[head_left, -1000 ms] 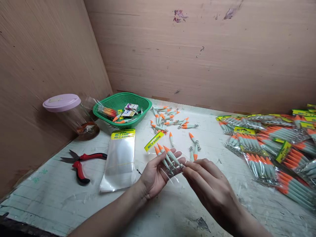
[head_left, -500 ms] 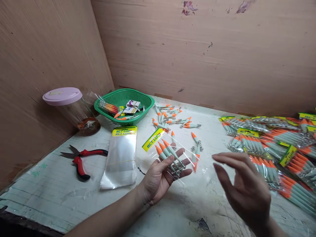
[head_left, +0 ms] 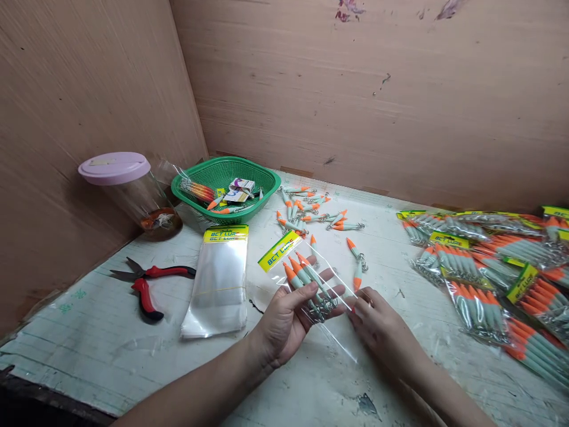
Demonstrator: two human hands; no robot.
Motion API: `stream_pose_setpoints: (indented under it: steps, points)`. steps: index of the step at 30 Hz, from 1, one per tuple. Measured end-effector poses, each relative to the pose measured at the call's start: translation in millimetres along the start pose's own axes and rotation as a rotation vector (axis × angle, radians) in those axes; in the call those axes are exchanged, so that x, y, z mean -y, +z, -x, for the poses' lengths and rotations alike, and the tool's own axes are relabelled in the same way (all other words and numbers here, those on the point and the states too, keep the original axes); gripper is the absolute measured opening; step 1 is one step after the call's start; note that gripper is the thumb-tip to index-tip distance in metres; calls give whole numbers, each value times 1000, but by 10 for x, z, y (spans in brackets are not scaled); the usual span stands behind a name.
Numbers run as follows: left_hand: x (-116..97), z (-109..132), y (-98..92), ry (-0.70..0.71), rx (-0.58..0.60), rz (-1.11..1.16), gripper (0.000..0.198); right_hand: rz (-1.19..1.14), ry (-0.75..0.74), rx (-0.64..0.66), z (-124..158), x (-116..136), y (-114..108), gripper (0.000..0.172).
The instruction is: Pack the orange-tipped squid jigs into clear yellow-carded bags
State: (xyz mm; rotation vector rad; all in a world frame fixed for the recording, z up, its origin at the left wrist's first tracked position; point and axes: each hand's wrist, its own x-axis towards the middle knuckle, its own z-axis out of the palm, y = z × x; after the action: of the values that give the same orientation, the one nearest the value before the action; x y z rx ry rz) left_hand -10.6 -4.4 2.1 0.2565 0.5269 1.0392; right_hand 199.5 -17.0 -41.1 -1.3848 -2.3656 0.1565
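My left hand (head_left: 288, 323) holds a clear plastic bag (head_left: 338, 343) from below, thumb over several fishing lures (head_left: 306, 276) with orange tips, pale green bodies and wire hooks. A yellow "BCT LURE" header (head_left: 279, 250) tops the bag, which lies tilted across my palm. Beside its lower right edge, my right hand (head_left: 382, 326) has its fingers curled in and pinching at that edge; the fingertips are partly hidden. Just above those fingers, a loose lure (head_left: 357, 279) rests on the table, close to another lure (head_left: 353, 246).
More loose lures (head_left: 306, 207) lie behind my hands. To the left are a stack of bags (head_left: 217, 284), red-handled pliers (head_left: 149, 290), a green basket (head_left: 182, 198) and a lidded jar (head_left: 114, 168). Filled lure packs (head_left: 475, 302) cover the right side. Wooden panels (head_left: 355, 107) enclose the table.
My right hand has moved left and down to the bag's edge, its fingers closing there. My left hand keeps its hold on the bag and lures. The view has shifted slightly.
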Motion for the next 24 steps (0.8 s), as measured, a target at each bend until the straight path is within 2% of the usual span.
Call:
stream_pose_setpoints:
  steps: [7, 11, 14, 17, 21, 24]
  points:
    - [-11, -28, -15, 1, 8, -15, 63, 120, -68, -84, -21, -123, -45, 36]
    - [-30, -30, -9, 8, -9, -15, 63, 143, 6, -169, 20, -34, -60, 30]
    - [-40, -32, -10, 17, -12, -12, 63, 1, 89, -63, 126, 189, -35, 21]
    - [-41, -36, -13, 15, -5, -2, 62, -4, 71, 24, 212, 391, 16, 21]
    - [-37, -47, -18, 14, -15, 1, 62, 11, 20, 2, 244, 462, 38, 21]
    - [-46, -56, -20, 11, -26, -3, 60, -67, 42, -54, 274, 377, -85, 19]
